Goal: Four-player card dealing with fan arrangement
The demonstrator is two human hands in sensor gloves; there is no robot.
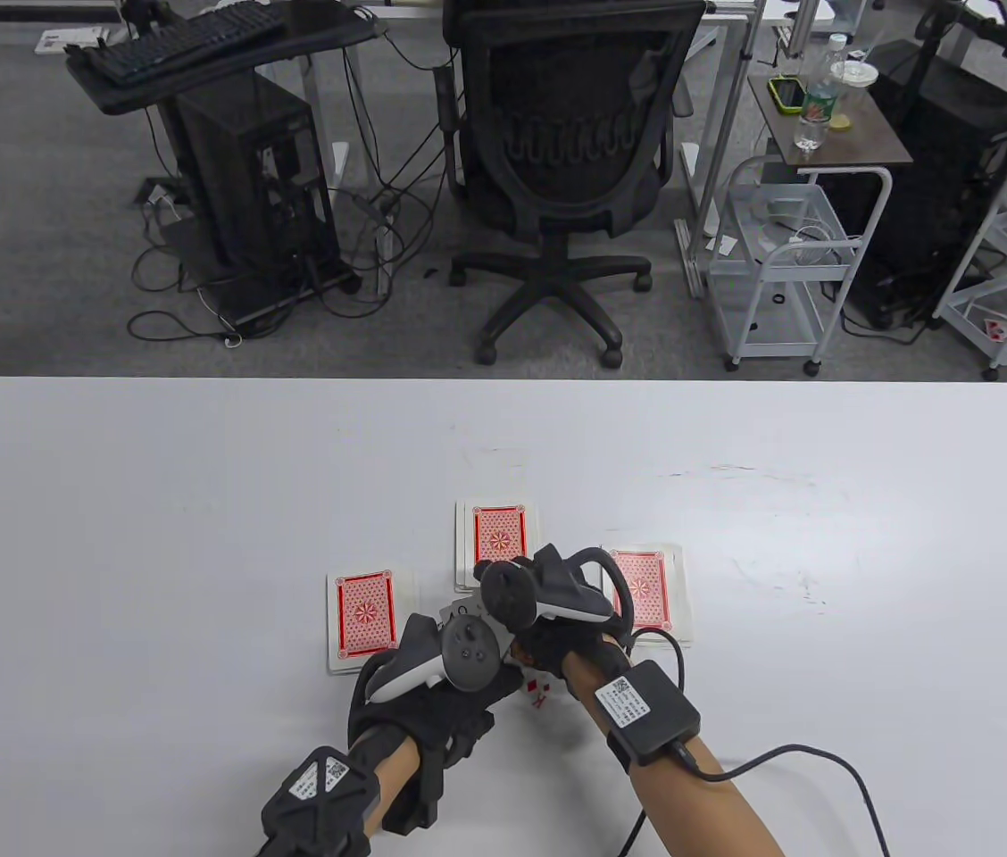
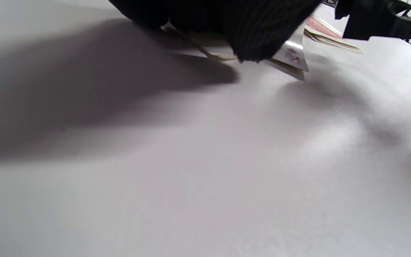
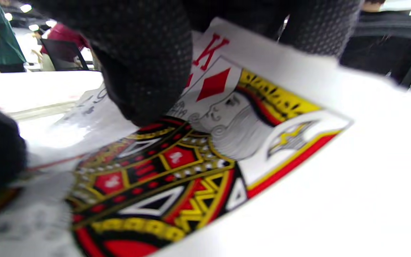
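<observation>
both hands meet over face-up cards near three face-down piles: right hand grips the king of diamonds; left hand grip cannot be told.

An office: swivel chair, keyboard, computer tower, cables.

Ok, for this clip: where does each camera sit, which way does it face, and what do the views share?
Table view: above, looking down past the table to an office chair; left hand and right hand meet over three face-down piles.
Left wrist view: low, skimming the tabletop; gloved fingers over card edges.
Right wrist view: close under the fingers, on the king of diamonds.
Shared: that king in the table view too.
</observation>
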